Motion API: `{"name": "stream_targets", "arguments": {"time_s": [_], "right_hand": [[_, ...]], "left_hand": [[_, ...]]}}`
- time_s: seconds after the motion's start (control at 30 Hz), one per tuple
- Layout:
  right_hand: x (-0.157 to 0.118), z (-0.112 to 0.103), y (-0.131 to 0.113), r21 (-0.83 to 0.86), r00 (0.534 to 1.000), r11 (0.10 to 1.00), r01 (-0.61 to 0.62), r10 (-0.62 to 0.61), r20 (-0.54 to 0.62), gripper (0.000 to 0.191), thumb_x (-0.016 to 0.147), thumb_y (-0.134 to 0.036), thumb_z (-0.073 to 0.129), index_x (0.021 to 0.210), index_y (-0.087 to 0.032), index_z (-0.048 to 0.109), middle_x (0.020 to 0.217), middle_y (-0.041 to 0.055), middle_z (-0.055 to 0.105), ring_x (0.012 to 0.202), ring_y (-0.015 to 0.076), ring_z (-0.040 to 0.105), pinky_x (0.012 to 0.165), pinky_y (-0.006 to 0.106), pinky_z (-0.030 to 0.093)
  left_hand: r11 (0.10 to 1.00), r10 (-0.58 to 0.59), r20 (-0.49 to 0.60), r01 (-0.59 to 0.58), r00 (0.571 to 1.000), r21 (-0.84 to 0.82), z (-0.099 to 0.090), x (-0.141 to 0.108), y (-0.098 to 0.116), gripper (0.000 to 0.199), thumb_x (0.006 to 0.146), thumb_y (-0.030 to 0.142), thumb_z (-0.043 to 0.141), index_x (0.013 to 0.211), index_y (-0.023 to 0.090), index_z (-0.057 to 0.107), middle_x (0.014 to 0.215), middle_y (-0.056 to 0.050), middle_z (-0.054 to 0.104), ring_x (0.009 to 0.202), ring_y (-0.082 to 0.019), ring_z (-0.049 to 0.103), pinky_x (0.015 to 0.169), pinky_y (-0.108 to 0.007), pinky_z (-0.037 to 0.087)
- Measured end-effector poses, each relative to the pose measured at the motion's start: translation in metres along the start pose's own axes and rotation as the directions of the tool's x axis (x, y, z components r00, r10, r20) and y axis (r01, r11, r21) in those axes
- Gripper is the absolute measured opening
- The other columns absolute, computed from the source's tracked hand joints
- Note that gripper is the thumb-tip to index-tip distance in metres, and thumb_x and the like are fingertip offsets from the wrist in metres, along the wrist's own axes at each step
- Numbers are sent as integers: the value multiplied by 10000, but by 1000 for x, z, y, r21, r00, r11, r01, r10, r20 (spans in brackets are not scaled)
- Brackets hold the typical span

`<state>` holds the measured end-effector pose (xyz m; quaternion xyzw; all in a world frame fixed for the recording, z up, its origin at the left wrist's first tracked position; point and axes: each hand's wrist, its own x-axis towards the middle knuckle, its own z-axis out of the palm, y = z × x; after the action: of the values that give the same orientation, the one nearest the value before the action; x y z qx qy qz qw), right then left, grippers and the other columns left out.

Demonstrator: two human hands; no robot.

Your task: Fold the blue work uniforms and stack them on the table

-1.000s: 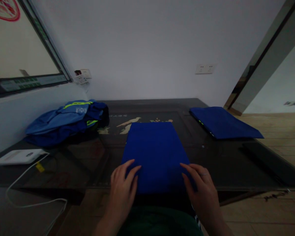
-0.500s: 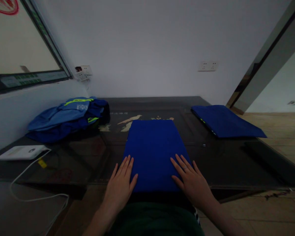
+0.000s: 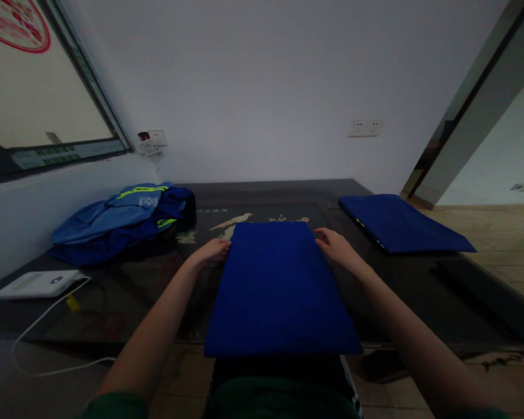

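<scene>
1. It's dim and grey in here, and I can't tell where the light starts.
2. Beyond the left hand (image 3: 215,251) and right hand (image 3: 335,244), the wall (image 3: 253,105) looks pale and evenly lit.
3. Around them, the table (image 3: 406,276) is very dark, with just a faint shine.
4. Between them, the blue cloth (image 3: 275,285) looks flat.
5. Everything's a bit fuzzy.
6. Far left of them, the window frame (image 3: 86,75) leans and stretches.

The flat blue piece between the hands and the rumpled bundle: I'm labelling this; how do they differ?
The flat piece is smooth and plain; the bundle is rumpled, with yellowish stripes. The flat piece lies between left hand and right hand; the bundle sits untouched. Both are blue.
</scene>
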<state>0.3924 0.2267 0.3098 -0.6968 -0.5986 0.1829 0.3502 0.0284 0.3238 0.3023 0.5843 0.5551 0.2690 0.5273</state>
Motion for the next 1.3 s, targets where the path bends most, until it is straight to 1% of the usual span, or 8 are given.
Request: {"name": "stream_targets", "arguments": {"time_s": [0.13,0.2,0.3,0.53,0.73,1.03,1.2,1.3], "right_hand": [[39,16,3,193,973,954,-229,229,27,220,778,-66,611,984,-128,656,717,40,617,664,146,568,682,272,446],[46,22,7,242,961,930,-276,269,61,211,805,-79,577,1004,-116,638,625,8,575,538,114,509,574,249,418],[50,26,14,325,942,885,-333,322,89,240,832,-86,536,1061,-111,602,560,-20,537,451,91,447,486,226,361],[56,34,20,452,927,813,-367,363,99,315,796,-80,592,1108,-121,590,616,-9,589,479,87,488,471,202,362],[55,37,19,495,930,802,-336,365,39,348,769,-75,605,1111,-132,595,655,0,621,494,89,516,500,208,400],[55,35,17,382,952,889,-254,300,-66,273,779,-100,605,1051,-104,614,696,12,626,521,80,515,515,198,412],[59,35,23,178,962,958,-223,247,-120,278,787,-113,604,1062,-106,644,726,34,646,580,107,549,584,221,439],[58,39,24,20,971,982,-186,187,-147,303,794,-89,582,1080,-145,668,798,48,668,715,146,602,702,250,458]], "left_hand": [[982,-131,76,139,989,-126,1,33,5,124,790,200,559,780,141,668,769,-99,690,718,-189,652,704,-298,497],[974,-142,65,151,988,-168,3,43,5,94,793,194,576,764,152,654,744,-76,675,711,-170,641,716,-283,490],[963,-121,23,123,992,-239,7,54,3,76,793,208,627,747,148,638,709,-52,659,675,-149,617,709,-269,481],[938,-84,7,82,996,-337,8,68,-2,276,854,382,608,865,114,667,708,-56,669,615,-141,591,676,-282,470],[964,-31,-70,11,997,-267,10,65,-2,313,791,399,685,888,101,682,778,-106,707,711,-187,641,700,-309,500],[993,68,-264,-91,962,-79,11,63,1,199,781,316,679,714,135,631,633,-53,645,638,-157,592,586,-243,427],[990,132,-370,-103,920,98,12,65,-1,221,770,289,688,653,144,569,656,-59,640,700,-180,605,606,-244,400],[975,164,-424,-82,891,206,16,67,-3,197,757,246,704,671,147,557,754,-76,667,806,-207,621,678,-259,417]]}}
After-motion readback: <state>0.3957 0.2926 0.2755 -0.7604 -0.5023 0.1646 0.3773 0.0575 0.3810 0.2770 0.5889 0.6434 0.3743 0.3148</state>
